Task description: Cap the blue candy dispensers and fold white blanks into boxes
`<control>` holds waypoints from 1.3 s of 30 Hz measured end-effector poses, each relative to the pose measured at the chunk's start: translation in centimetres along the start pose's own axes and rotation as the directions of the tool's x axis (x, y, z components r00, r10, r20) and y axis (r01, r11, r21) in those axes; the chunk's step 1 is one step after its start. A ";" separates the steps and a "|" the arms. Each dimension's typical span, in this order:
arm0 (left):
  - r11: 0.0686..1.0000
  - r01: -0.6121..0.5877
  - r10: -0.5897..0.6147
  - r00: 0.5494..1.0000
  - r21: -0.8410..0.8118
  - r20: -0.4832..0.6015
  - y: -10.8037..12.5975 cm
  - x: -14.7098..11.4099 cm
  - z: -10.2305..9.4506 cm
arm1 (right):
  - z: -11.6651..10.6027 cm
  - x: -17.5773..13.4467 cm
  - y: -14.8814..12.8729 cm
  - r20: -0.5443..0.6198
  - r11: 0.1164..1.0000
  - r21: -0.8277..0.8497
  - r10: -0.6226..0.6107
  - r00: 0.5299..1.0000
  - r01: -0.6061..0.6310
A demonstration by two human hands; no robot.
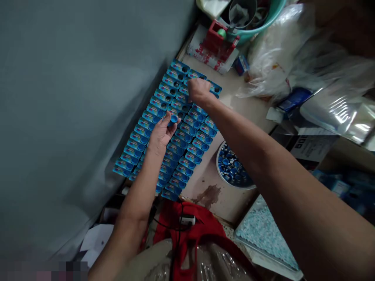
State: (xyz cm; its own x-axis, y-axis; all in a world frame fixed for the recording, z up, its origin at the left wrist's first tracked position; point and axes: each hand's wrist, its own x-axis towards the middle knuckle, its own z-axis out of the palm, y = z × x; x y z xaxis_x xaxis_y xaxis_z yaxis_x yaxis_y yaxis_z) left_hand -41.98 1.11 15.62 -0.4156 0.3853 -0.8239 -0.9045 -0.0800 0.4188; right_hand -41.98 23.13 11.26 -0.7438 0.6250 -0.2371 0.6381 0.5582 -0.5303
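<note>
Rows of small blue printed cards [184, 134] lie close together on the table. Many nearer cards carry a round blue piece, while several at the far end show a dark round spot instead. My left hand [160, 134] is over the left rows, fingers curled around a small round blue cap [174, 118]. My right hand [199, 89] is closed and faces down on the far cards; its fingertips are hidden, so what it pinches cannot be seen. To the right, partly behind my right forearm, a round bowl [218, 166] holds many small blue and silvery round pieces.
A grey wall [73, 78] runs along the left. At the back are a red tape dispenser [215, 41] and a turquoise basin [269, 21]. Clear plastic bags [278, 50] fill the far right. A tray of pale turquoise granules [266, 230] is at lower right.
</note>
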 end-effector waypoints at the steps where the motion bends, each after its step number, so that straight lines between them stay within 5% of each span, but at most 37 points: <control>1: 1.000 -0.009 0.009 1.000 -0.023 0.008 -0.2 0.3 0.1 | -0.3 -1.0 -0.4 0.026 0.997 -0.071 0.022 0.999 -0.020; 4: 0.997 -0.020 0.022 1.000 -0.080 0.019 -0.9 1.2 0.3 | -0.6 -5.6 -1.2 0.026 0.992 -0.109 -0.068 0.997 0.071; 8: 0.997 -0.038 0.041 0.998 -0.067 0.046 -2.2 1.7 0.2 | 0.4 -12.5 -1.4 -0.034 0.941 0.201 -0.270 0.962 0.271; 12: 1.000 -0.024 0.023 0.995 0.015 0.094 -3.6 1.1 0.1 | 1.1 -16.1 -0.3 -0.081 0.903 0.345 -0.245 0.966 0.258; 18: 0.998 -0.048 0.044 0.995 0.040 0.095 -3.2 0.5 -0.1 | 0.7 -12.5 2.2 -0.177 0.952 0.280 -0.077 0.981 0.126; 26: 0.995 0.044 -0.024 0.977 -0.091 0.212 0.2 -0.2 -1.6 | 2.4 -5.6 2.0 -0.017 0.991 -0.114 -0.076 0.997 0.074; 32: 0.994 0.047 -0.019 0.961 -0.095 0.277 -0.3 0.1 -2.7 | 2.7 -1.4 3.9 0.060 0.988 -0.126 -0.085 0.995 0.092; 35: 0.998 0.022 -0.005 0.955 -0.053 0.297 -0.4 -0.5 -2.8 | 2.0 -1.7 2.5 0.083 0.986 -0.155 -0.052 0.995 0.064; 39: 0.997 -0.065 0.052 0.952 0.034 0.301 -0.7 -1.5 -2.9 | 1.1 -7.4 -0.6 0.014 0.993 -0.042 -0.111 0.994 0.112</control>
State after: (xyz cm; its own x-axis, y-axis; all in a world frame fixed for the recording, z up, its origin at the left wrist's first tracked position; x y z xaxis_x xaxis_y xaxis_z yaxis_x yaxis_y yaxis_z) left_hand -41.02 -2.09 15.47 -0.4142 0.6396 -0.6476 -0.8717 -0.0739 0.4845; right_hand -37.09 17.60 12.44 -0.8129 0.5512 -0.1884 0.5589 0.6470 -0.5186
